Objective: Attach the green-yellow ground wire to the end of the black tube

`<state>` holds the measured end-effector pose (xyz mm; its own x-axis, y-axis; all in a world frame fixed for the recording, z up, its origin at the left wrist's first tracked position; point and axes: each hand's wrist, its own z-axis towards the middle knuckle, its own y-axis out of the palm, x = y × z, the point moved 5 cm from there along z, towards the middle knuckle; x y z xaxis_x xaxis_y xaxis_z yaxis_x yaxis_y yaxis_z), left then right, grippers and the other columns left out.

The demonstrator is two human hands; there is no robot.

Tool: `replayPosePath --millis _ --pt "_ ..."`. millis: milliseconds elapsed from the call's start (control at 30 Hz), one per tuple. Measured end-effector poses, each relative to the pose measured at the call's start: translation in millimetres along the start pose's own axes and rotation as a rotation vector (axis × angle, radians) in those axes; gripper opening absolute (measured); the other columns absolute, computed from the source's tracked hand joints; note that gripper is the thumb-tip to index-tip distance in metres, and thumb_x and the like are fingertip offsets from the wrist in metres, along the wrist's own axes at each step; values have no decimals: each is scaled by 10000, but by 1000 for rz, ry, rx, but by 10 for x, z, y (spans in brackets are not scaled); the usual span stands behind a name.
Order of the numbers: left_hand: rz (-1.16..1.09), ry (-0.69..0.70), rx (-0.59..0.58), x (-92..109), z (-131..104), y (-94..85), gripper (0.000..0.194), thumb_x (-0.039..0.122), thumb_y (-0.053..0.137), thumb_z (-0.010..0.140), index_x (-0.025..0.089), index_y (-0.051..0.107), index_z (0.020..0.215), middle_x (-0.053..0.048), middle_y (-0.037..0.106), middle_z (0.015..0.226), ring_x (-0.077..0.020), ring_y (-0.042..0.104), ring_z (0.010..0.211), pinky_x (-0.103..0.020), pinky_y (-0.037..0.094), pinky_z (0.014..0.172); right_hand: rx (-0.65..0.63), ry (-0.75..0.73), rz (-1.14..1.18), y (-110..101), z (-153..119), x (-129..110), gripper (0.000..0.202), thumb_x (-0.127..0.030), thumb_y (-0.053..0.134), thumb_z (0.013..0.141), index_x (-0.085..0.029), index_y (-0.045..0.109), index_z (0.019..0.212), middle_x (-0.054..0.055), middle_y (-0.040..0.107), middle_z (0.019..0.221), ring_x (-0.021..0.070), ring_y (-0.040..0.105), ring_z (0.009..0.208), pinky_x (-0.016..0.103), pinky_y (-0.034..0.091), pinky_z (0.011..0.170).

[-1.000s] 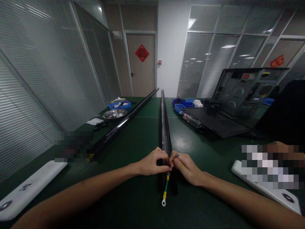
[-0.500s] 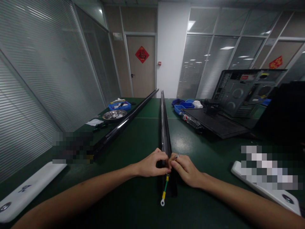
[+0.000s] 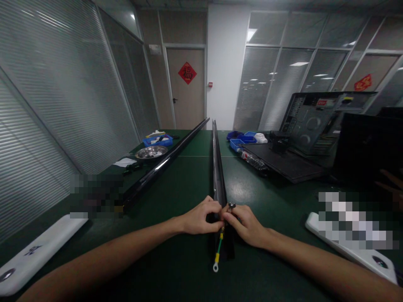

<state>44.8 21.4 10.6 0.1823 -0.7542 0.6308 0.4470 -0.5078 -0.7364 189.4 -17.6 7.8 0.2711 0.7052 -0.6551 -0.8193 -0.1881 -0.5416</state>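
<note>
A long black rail (image 3: pixel 219 176) with a channel runs away from me along the table. At its near end my left hand (image 3: pixel 203 216) is closed, thumb and fingers bent about the rail. My right hand (image 3: pixel 247 222) is closed against the rail's right side, fingertips pinched together close to the left hand's. A small shiny metal piece (image 3: pixel 231 205) shows at the top of the right fingers; its kind is unclear. Below the fingertips hangs a short green wire (image 3: pixel 219 245) with yellow sleeves and a ring terminal (image 3: pixel 215 267). Its upper end is hidden by the fingers.
A second black rail (image 3: pixel 163 163) lies at the left. Beyond it are a metal bowl (image 3: pixel 151 152) and a blue basket (image 3: pixel 157 141). Blue bins (image 3: pixel 237 144), a black panel (image 3: pixel 286 163) and an open computer case (image 3: pixel 311 126) occupy the right. Another person's hand (image 3: pixel 392 181) shows at far right.
The metal piece at my right fingers has turned and now stands up above them. My left hand has hardly moved. Another person's hand has appeared at the far right.
</note>
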Motion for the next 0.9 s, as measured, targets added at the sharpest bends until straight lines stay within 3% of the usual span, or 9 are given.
replayPosePath --millis 367,633,900 --pt "-20 28 -49 4 -4 5 158 334 576 1012 201 659 999 -11 705 1012 -189 608 991 -328 322 954 18 32 41 -27 -16 27 278 -340 506 1068 -172 642 894 23 659 817 148 622 717 258 493 722" --pt "-79 -8 6 1 -1 -32 328 488 588 998 182 662 906 -10 706 914 -179 604 886 -328 342 929 62 18 83 -62 -9 -16 349 -327 410 1097 -174 640 885 27 654 786 142 599 676 259 490 692" --pt "-84 1 10 -4 10 -32 261 435 679 954 180 685 896 2 715 892 -173 610 880 -321 333 924 21 -40 128 -57 2 -24 375 -363 412 1096 -173 639 866 44 647 817 160 622 736 272 496 718"
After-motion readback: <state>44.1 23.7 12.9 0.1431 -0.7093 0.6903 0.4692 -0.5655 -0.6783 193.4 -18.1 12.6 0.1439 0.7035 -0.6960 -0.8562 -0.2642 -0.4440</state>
